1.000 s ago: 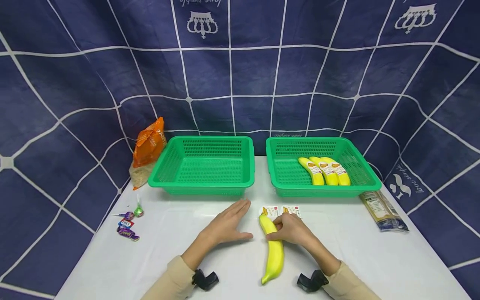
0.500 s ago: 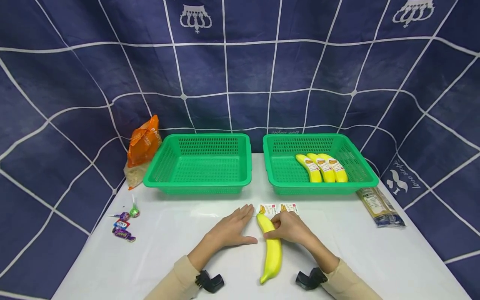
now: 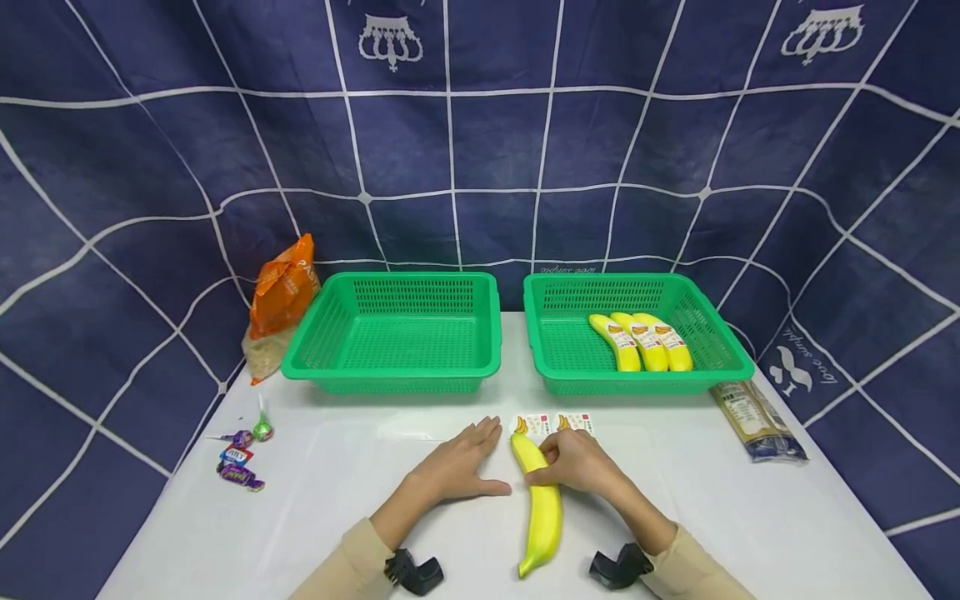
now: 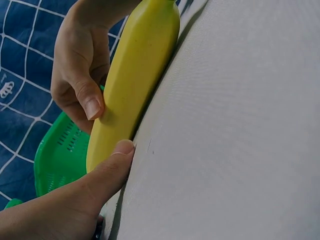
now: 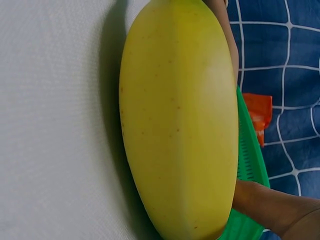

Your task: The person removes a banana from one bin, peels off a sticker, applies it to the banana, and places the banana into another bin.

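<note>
Banana held at the desk, sticker sheet just beyond it

Low centre of the head view: the right hand (image 3: 573, 461) curls its fingers round the upper part of the banana (image 3: 542, 508), which lies on the desk (image 3: 750, 517); the left hand (image 3: 453, 467) rests flat beside it, thumb at the peel. It looks like the labelling step: next likely calls for pinching a sticker off the sheet (image 3: 555, 423) touching the fingertips.

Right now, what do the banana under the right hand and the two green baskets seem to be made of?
The banana looks like smooth, faintly speckled yellow peel; its very even surface could also be plastic, so real or imitation stays open. The left basket and the right basket look like moulded glossy green plastic, with slotted walls and rolled rims.
</note>
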Action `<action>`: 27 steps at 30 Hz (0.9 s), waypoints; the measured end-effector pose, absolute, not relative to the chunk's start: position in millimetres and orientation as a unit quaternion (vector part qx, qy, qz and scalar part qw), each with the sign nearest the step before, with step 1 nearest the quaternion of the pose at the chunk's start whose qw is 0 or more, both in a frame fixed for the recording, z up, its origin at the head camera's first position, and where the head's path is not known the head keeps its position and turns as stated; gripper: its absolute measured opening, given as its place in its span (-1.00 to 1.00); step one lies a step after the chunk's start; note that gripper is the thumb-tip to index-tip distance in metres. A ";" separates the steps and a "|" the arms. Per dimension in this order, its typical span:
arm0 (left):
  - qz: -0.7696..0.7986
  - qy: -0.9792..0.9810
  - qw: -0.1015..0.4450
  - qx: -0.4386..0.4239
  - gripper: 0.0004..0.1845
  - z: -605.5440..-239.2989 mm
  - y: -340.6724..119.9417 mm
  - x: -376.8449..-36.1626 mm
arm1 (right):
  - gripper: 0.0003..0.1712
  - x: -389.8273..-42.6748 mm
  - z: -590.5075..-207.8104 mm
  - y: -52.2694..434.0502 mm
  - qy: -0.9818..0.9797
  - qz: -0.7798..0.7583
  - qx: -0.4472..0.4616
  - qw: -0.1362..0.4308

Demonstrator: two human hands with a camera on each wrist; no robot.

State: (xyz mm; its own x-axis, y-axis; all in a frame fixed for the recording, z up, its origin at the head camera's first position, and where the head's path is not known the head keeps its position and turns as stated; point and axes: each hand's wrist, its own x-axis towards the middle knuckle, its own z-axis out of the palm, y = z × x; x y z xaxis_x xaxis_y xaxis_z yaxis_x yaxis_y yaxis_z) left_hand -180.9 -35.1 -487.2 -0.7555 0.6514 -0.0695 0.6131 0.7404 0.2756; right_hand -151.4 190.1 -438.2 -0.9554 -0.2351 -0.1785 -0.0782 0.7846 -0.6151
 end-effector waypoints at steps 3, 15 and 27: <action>0.123 0.929 0.083 0.340 0.10 -487.4 -34.7 -179.0 | -0.64 -149.7 -437.0 190.8 0.935 -0.320 -0.086 0.129; 0.127 0.929 0.086 0.337 0.09 -485.4 -35.3 -179.8 | -0.64 -181.0 -423.8 206.5 0.929 -0.335 -0.147 0.061; 0.145 0.923 0.093 0.344 0.06 -483.6 -35.3 -180.1 | -0.41 -221.2 -445.0 188.0 0.942 -0.238 -0.213 0.098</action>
